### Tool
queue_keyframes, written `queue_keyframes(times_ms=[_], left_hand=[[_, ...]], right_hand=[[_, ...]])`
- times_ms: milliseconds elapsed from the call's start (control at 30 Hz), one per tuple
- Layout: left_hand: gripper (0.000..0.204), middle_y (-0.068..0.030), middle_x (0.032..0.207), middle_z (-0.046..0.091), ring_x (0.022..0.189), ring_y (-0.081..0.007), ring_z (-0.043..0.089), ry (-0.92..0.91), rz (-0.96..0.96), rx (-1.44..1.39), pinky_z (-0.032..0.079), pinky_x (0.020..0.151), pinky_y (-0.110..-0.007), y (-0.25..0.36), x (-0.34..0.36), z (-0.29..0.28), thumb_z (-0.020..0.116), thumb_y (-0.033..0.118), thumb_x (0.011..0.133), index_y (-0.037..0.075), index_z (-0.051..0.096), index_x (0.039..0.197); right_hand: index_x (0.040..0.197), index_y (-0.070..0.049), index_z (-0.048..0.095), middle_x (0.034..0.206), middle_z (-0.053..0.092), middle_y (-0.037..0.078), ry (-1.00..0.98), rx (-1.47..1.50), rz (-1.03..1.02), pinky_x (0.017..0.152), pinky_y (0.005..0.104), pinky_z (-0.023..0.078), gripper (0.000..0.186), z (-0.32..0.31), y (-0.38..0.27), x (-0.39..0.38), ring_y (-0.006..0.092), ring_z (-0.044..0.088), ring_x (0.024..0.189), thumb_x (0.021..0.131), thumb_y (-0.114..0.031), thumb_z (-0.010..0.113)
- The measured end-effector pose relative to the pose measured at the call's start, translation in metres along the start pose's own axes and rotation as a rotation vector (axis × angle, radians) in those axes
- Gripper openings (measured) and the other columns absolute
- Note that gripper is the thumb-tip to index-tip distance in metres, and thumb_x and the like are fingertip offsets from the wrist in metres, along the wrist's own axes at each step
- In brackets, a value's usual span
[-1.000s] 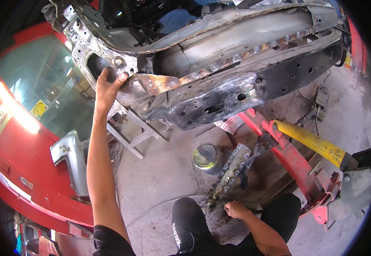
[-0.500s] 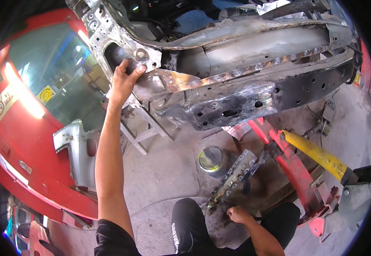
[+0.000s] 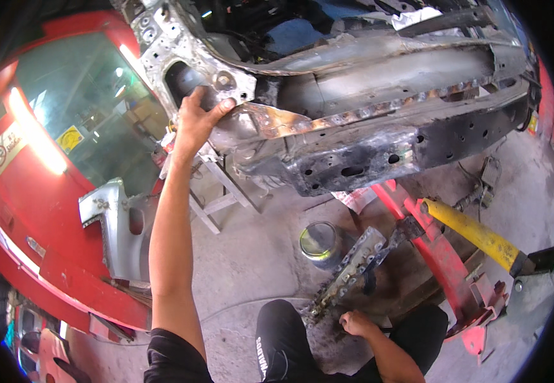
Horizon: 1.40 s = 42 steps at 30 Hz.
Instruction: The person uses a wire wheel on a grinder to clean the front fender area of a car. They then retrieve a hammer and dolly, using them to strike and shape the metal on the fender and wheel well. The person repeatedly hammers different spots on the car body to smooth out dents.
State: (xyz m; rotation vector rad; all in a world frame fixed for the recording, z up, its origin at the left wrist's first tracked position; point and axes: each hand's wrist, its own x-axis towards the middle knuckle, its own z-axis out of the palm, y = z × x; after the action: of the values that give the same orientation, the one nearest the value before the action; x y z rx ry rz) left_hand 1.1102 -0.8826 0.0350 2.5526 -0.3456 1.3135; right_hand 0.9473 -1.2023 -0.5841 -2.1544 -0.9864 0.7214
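Observation:
My left hand [image 3: 201, 123] reaches forward to the bare metal pillar base [image 3: 224, 82] of a stripped car body. Its fingers go in at the edge of an oval opening and the thumb lies across the metal outside, so it grips that edge. From there a scorched sill seam [image 3: 360, 110] with a row of weld spots runs right, above a black lower rail [image 3: 411, 150]. My right hand [image 3: 355, 322] hangs low by my knees, fingers curled; whatever they may hold is hidden. Just beyond it lies a cut metal strip [image 3: 348, 271] with a row of holes.
A round tin [image 3: 319, 241] with a yellow-green smear stands on the floor. At right are a red stand beam [image 3: 439, 262] and a yellow bar [image 3: 471, 233]. A grey trestle [image 3: 222, 195] and silver panel [image 3: 120, 233] are at left, before a red car door [image 3: 41, 217].
My left hand and the pillar base in its grip have shifted slightly to the right in the picture. The right hand has hardly moved.

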Motion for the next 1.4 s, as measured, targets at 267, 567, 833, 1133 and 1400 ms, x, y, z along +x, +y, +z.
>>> queue_keyframes(times_ms=[267, 567, 833, 1133, 1400], left_hand=[[0.082, -0.0280, 0.095, 0.067, 0.096, -0.0401, 0.064, -0.013, -0.055, 0.150, 0.049, 0.086, -0.049, -0.004, -0.003, -0.003, 0.082, 0.065, 0.072, -0.008, 0.068, 0.107], [0.081, -0.0230, 0.097, 0.063, 0.099, -0.0379, 0.055, 0.046, -0.038, 0.190, 0.043, 0.091, -0.047, 0.000, -0.012, -0.001, 0.079, 0.068, 0.073, -0.004, 0.067, 0.110], [0.077, -0.0232, 0.095, 0.064, 0.099, -0.0386, 0.055, 0.087, -0.032, 0.196, 0.043, 0.091, -0.048, 0.001, -0.012, 0.001, 0.080, 0.064, 0.073, -0.005, 0.067, 0.105], [0.080, -0.0245, 0.096, 0.064, 0.098, -0.0383, 0.055, 0.124, -0.003, 0.175, 0.043, 0.090, -0.048, 0.001, -0.014, 0.003, 0.079, 0.065, 0.073, -0.007, 0.066, 0.105], [0.078, -0.0245, 0.097, 0.064, 0.099, -0.0386, 0.055, 0.091, -0.003, 0.171, 0.043, 0.091, -0.048, 0.001, -0.012, 0.002, 0.079, 0.063, 0.074, -0.006, 0.067, 0.109]], right_hand=[[0.110, -0.014, 0.076, 0.116, 0.073, 0.015, -0.103, -0.017, 0.105, 0.094, 0.0482, 0.054, 0.031, -0.010, 0.000, -0.005, 0.0366, 0.067, 0.110, 0.085, -0.022, 0.060], [0.118, -0.013, 0.075, 0.115, 0.074, 0.017, -0.198, 0.018, 0.146, 0.095, 0.0460, 0.053, 0.035, -0.012, 0.010, -0.007, 0.0380, 0.069, 0.107, 0.089, -0.026, 0.060], [0.117, -0.009, 0.074, 0.113, 0.073, 0.021, -0.181, 0.011, 0.098, 0.092, 0.0472, 0.054, 0.036, 0.001, 0.027, -0.006, 0.0393, 0.069, 0.103, 0.088, -0.022, 0.059], [0.113, -0.007, 0.076, 0.102, 0.075, 0.020, -0.161, 0.019, 0.120, 0.089, 0.0464, 0.055, 0.035, 0.002, 0.032, -0.007, 0.0372, 0.071, 0.098, 0.085, -0.018, 0.058], [0.113, -0.006, 0.075, 0.096, 0.075, 0.018, -0.187, 0.091, 0.097, 0.082, 0.0445, 0.055, 0.034, 0.006, 0.040, -0.005, 0.0325, 0.072, 0.089, 0.085, -0.019, 0.059]])
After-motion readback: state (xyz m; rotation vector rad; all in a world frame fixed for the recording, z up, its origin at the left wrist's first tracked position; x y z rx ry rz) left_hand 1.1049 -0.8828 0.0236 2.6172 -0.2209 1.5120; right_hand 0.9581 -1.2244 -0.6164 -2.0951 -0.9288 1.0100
